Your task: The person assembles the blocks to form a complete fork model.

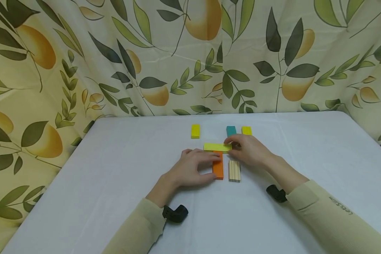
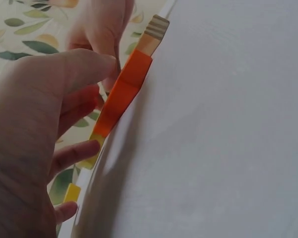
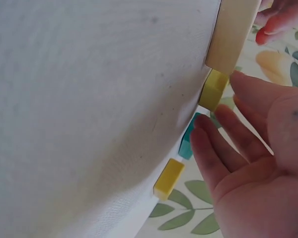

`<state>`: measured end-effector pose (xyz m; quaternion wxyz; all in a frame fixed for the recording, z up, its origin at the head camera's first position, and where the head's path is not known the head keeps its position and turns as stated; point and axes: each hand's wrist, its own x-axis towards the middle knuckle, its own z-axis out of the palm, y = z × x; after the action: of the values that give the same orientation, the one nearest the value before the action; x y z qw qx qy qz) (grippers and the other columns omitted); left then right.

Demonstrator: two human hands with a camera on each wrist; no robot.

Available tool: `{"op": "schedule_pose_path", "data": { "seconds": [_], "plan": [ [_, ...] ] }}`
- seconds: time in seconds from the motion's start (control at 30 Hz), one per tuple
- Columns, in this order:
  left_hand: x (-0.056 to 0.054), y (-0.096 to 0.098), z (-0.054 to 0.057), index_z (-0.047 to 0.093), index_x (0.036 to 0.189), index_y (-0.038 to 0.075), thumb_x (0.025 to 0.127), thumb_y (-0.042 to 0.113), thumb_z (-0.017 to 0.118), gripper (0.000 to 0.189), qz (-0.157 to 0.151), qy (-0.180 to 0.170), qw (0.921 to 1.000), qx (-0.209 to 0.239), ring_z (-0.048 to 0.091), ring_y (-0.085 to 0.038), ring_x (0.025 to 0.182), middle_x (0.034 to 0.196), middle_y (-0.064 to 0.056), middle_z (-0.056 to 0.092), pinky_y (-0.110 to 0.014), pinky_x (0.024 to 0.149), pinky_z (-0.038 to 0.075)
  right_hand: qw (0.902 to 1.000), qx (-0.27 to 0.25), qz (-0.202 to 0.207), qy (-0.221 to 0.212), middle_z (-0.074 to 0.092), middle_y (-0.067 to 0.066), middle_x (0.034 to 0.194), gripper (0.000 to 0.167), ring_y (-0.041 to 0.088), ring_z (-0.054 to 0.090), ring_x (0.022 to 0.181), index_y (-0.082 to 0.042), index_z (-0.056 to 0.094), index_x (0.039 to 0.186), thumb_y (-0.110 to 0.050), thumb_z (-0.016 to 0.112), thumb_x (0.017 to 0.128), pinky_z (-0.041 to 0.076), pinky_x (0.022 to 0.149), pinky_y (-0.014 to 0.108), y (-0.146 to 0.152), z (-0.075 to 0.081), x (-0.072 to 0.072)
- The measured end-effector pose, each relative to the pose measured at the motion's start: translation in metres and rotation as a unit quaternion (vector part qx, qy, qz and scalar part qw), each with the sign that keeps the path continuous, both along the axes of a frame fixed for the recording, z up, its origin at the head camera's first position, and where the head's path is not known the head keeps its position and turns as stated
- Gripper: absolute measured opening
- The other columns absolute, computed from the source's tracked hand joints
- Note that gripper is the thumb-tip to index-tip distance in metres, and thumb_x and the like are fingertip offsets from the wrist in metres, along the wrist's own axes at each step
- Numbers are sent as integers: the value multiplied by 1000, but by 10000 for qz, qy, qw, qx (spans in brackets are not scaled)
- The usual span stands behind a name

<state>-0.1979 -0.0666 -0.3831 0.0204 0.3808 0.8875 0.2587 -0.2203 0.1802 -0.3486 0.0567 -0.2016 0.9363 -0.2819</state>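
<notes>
A long yellow block (image 1: 213, 147) lies crosswise at the top end of an orange block (image 1: 218, 169), on the white table. My right hand (image 1: 249, 150) pinches the yellow block's right end between thumb and fingers; in the right wrist view that end (image 3: 214, 90) shows by the thumb. My left hand (image 1: 190, 167) is at the orange block, its fingers over the top and its thumb by the left edge. Its fingers are loosely extended, one near the yellow block (image 2: 92, 153) in the left wrist view. A plain wooden block (image 1: 234, 171) with a grooved face stands right of the orange one.
Farther back on the white table (image 1: 130, 158) are a short yellow block (image 1: 195, 131) at left, a teal block (image 1: 231, 131) and another yellow block (image 1: 246, 130) just beyond my right hand. A fruit-patterned curtain (image 1: 177, 63) hangs behind the table's back edge.
</notes>
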Motion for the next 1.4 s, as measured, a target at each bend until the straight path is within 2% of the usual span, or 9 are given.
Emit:
{"op": "schedule_pose_path", "data": {
  "seconds": [0.13,0.27,0.4,0.6,0.7,0.9,1.13,1.4],
  "plan": [
    [-1,-3,0,64,138,28,92,40,66,48,128,-69,9996,259,47,-8,127,137,20,58,-51,110,25,9998,-107,-106,-113,65,15,126,33,36,59,116,-5,66,128,-11,69,95,45,101,55,0,3,2],
    [-4,-5,0,64,137,26,92,38,67,47,291,-93,9986,436,44,-13,132,137,16,60,-51,112,25,9996,-198,-138,-127,64,14,128,35,37,58,119,-5,66,128,-13,70,95,45,101,55,0,5,3],
    [-6,-6,-1,65,136,25,92,37,69,46,418,-73,9970,648,40,-16,135,139,12,59,-52,112,26,9994,-338,-68,-8,65,14,127,35,38,57,119,-4,66,128,-13,71,94,45,101,56,0,5,5],
    [-12,-7,0,66,134,22,92,33,71,44,474,148,9942,951,40,-14,132,139,9,59,-51,109,29,9980,-549,121,281,66,14,125,36,38,59,116,-2,65,127,-12,72,93,47,99,56,4,7,13],
    [-14,-7,1,65,135,21,92,32,72,45,520,75,9931,1051,38,-18,136,140,9,58,-52,111,28,9969,-669,169,389,66,14,125,36,37,60,114,-3,66,126,-14,74,93,48,98,56,6,8,17],
    [-17,-6,1,65,135,23,92,33,72,45,597,-140,9927,1035,35,-19,139,140,10,58,-54,112,26,9956,-873,135,297,66,15,126,40,38,60,116,-4,65,127,-21,75,93,47,99,57,9,10,27],
    [-22,-4,1,64,136,24,91,32,72,46,598,-194,9929,1006,39,-14,135,140,10,59,-50,110,29,9955,-948,-1,86,64,15,128,45,37,58,119,-5,63,131,-24,76,92,46,100,56,10,10,38],
    [-27,1,0,65,135,24,91,31,73,45,562,-223,9923,1079,40,-11,132,138,12,59,-50,110,29,9939,-1107,26,5,63,13,127,51,35,57,118,-5,61,132,-28,79,90,45,101,56,13,8,50]
  ]
}}
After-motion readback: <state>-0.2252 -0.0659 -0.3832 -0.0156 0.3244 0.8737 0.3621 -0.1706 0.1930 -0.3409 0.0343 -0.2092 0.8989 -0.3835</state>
